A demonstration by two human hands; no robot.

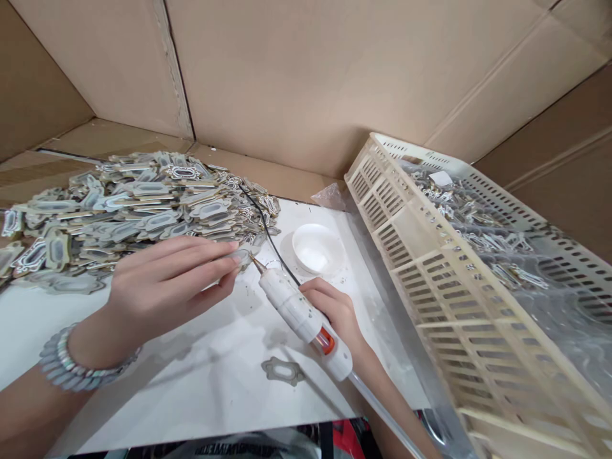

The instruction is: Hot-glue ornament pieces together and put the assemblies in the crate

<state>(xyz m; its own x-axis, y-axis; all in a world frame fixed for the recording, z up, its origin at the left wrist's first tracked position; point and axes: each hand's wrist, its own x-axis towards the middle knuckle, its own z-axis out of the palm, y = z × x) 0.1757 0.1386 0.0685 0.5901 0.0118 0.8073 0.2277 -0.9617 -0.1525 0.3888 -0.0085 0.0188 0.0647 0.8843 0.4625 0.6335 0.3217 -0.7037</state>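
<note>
Though mostly white, a dark-speckled glue gun (pixel 299 315) with orange inset (pixel 326 342).

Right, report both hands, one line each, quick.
Left hand: closed, pinching a small frame-shaped piece.
Right hand: closed, holding the white glue gun; its grip is partly hidden behind the gun.
</note>
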